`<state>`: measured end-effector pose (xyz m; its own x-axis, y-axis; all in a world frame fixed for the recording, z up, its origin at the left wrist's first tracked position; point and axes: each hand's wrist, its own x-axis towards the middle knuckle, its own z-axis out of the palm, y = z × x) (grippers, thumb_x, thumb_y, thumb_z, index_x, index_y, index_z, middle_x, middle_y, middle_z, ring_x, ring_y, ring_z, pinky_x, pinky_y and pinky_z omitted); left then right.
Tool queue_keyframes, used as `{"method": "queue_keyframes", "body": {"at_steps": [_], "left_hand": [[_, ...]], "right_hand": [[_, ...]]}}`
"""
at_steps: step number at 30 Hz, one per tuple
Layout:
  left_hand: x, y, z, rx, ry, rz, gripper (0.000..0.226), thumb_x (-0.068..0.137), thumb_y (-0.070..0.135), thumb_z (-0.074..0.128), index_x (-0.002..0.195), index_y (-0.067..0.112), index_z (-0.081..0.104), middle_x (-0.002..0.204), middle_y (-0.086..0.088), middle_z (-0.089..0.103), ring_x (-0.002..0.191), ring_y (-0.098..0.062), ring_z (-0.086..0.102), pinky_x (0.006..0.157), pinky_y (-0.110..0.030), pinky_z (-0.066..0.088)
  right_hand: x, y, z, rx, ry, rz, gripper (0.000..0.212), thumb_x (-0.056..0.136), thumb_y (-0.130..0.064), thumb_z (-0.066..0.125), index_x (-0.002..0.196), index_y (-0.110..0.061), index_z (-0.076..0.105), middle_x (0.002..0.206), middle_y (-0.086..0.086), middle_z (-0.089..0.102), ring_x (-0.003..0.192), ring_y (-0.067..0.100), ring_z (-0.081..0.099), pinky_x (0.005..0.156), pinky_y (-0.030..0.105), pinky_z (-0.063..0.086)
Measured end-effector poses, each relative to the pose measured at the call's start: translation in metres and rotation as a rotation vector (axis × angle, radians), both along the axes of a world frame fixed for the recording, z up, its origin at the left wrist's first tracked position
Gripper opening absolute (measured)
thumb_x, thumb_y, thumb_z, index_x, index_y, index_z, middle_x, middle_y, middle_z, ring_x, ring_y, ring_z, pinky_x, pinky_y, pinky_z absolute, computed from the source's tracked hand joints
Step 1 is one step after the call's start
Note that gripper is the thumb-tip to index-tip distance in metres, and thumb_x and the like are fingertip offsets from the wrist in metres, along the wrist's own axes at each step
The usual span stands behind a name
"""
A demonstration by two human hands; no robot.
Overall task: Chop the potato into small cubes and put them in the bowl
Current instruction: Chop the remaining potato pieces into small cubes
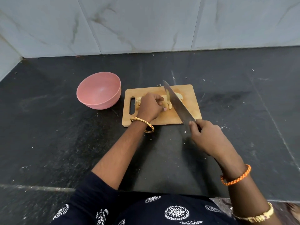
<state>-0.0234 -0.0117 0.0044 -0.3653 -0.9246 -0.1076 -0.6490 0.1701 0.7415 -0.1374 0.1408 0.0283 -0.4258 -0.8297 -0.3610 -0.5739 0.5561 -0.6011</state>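
- A wooden chopping board [186, 95] lies on a dark stone worktop [65, 135], with its handle slot toward the left.
- A pink bowl [99, 90] stands just left of the board, with nothing visible inside.
- Pale potato [168, 103] pieces lie in the middle of the board, with more partly hidden behind the left hand.
- The left hand [151, 106] rests on the potato, fingers [159, 99] curled and pressed together over it.
- The right hand [209, 138] has its fingers wrapped around the handle of a large knife [177, 103].
- The blade slants across the board, against the potato's right side.
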Motion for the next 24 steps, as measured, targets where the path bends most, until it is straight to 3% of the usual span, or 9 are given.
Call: {"method": "queue_keyframes", "body": {"at_steps": [3, 6, 9, 12, 16, 18, 21, 24], "left_hand": [[-0.002, -0.010, 0.010, -0.021, -0.116, -0.098, 0.044, 0.075, 0.005, 0.073, 0.118, 0.007, 0.062, 0.112, -0.010, 0.065, 0.103, -0.020, 0.060, 0.093, -0.028, 0.048], [-0.006, -0.014, 0.020, -0.096, -0.195, -0.191, 0.046, 0.075, 0.012, 0.075, 0.120, 0.009, 0.061, 0.118, -0.009, 0.064, 0.106, -0.020, 0.060, 0.089, -0.026, 0.045], [-0.007, -0.011, 0.021, -0.083, -0.048, -0.096, 0.036, 0.083, 0.016, 0.067, 0.116, 0.004, 0.062, 0.109, -0.012, 0.067, 0.098, -0.022, 0.064, 0.090, -0.031, 0.050], [-0.006, -0.007, 0.017, 0.078, 0.144, 0.023, 0.017, 0.089, 0.023, 0.061, 0.097, 0.009, 0.066, 0.094, -0.014, 0.070, 0.084, -0.022, 0.068, 0.087, -0.041, 0.054], [-0.005, -0.007, 0.012, 0.264, 0.304, 0.137, 0.017, 0.084, 0.016, 0.067, 0.097, 0.005, 0.069, 0.096, -0.010, 0.071, 0.074, -0.014, 0.068, 0.079, -0.031, 0.058], [-0.002, -0.008, 0.012, 0.322, 0.319, 0.169, 0.010, 0.081, 0.012, 0.070, 0.088, 0.005, 0.070, 0.091, -0.011, 0.071, 0.076, -0.017, 0.070, 0.081, -0.033, 0.057], [0.001, -0.005, 0.014, 0.415, 0.319, 0.204, 0.008, 0.078, 0.010, 0.073, 0.079, 0.003, 0.069, 0.083, -0.011, 0.071, 0.078, -0.023, 0.071, 0.085, -0.035, 0.056], [0.002, -0.004, 0.009, 0.308, 0.212, 0.239, 0.015, 0.079, 0.018, 0.073, 0.076, 0.004, 0.069, 0.074, -0.009, 0.072, 0.067, -0.017, 0.071, 0.082, -0.034, 0.057]], "right_hand": [[-0.006, -0.005, -0.001, -0.058, -0.029, -0.025, 0.030, 0.101, -0.036, 0.036, 0.087, -0.019, 0.057, 0.075, 0.006, 0.060, 0.060, 0.017, 0.058, 0.057, 0.032, 0.050], [-0.010, -0.007, -0.004, -0.041, -0.021, 0.003, 0.032, 0.101, -0.035, 0.036, 0.082, -0.018, 0.055, 0.076, 0.007, 0.060, 0.065, 0.019, 0.058, 0.057, 0.029, 0.045], [-0.010, -0.005, -0.007, -0.033, -0.036, 0.015, 0.037, 0.101, -0.036, 0.037, 0.070, -0.020, 0.048, 0.072, 0.006, 0.057, 0.061, 0.018, 0.055, 0.048, 0.025, 0.040], [-0.008, -0.003, -0.007, -0.021, -0.067, 0.025, 0.038, 0.101, -0.037, 0.036, 0.067, -0.019, 0.045, 0.069, 0.005, 0.054, 0.048, 0.018, 0.051, 0.036, 0.021, 0.037], [-0.010, -0.002, -0.005, 0.012, -0.152, 0.046, 0.038, 0.101, -0.039, 0.037, 0.079, -0.012, 0.052, 0.068, 0.006, 0.055, 0.041, 0.018, 0.046, 0.038, 0.024, 0.040], [-0.010, -0.003, -0.006, 0.024, -0.174, 0.045, 0.038, 0.101, -0.039, 0.037, 0.084, -0.010, 0.055, 0.068, 0.006, 0.056, 0.041, 0.017, 0.046, 0.039, 0.025, 0.041], [-0.010, -0.003, -0.008, -0.009, -0.145, -0.008, 0.038, 0.101, -0.038, 0.037, 0.076, -0.013, 0.051, 0.065, 0.006, 0.055, 0.034, 0.014, 0.044, 0.036, 0.022, 0.039], [-0.011, -0.005, -0.008, -0.038, -0.128, -0.051, 0.037, 0.101, -0.037, 0.037, 0.072, -0.018, 0.048, 0.062, 0.006, 0.053, 0.027, 0.008, 0.042, 0.034, 0.019, 0.035]]}}
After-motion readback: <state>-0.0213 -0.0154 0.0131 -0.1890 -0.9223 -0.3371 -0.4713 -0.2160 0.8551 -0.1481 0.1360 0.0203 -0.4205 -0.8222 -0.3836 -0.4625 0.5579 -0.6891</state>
